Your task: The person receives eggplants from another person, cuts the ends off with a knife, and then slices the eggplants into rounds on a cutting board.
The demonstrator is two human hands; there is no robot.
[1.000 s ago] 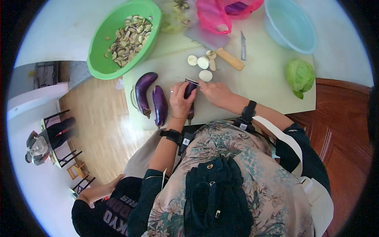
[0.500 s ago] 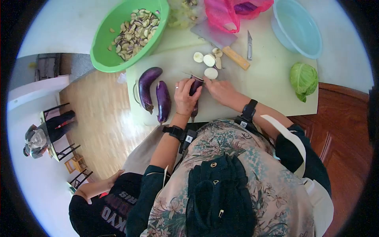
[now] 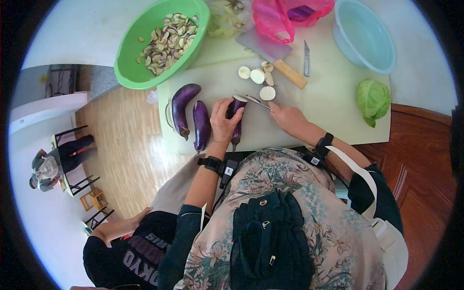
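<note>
My left hand (image 3: 223,122) is wrapped round a purple eggplant (image 3: 237,128) that lies on the cutting board (image 3: 309,104), its stem end toward me. The eggplant's far end is cut and shows pale flesh. In my right hand (image 3: 289,118) is a small knife (image 3: 257,101), its blade pointing left with the tip right at the cut end. Just beyond the blade rests a round white eggplant slice (image 3: 267,93), with several more slices (image 3: 257,76) behind it. Two whole eggplants, one straight (image 3: 201,125) and one curved (image 3: 180,108), lie left of my left hand.
A green basin (image 3: 126,65) of cut eggplant stands back left. Behind the slices lie a cleaver (image 3: 290,74), a utility knife (image 3: 306,59) and a pink bag (image 3: 270,24). At right are a blue basin (image 3: 382,60) and a cabbage (image 3: 373,101). A person (image 3: 140,246) is close at my left.
My right hand has drawn the knife to the right, away from the eggplant's cut end. The nearest round slice has shifted slightly right. My left hand keeps its hold.
</note>
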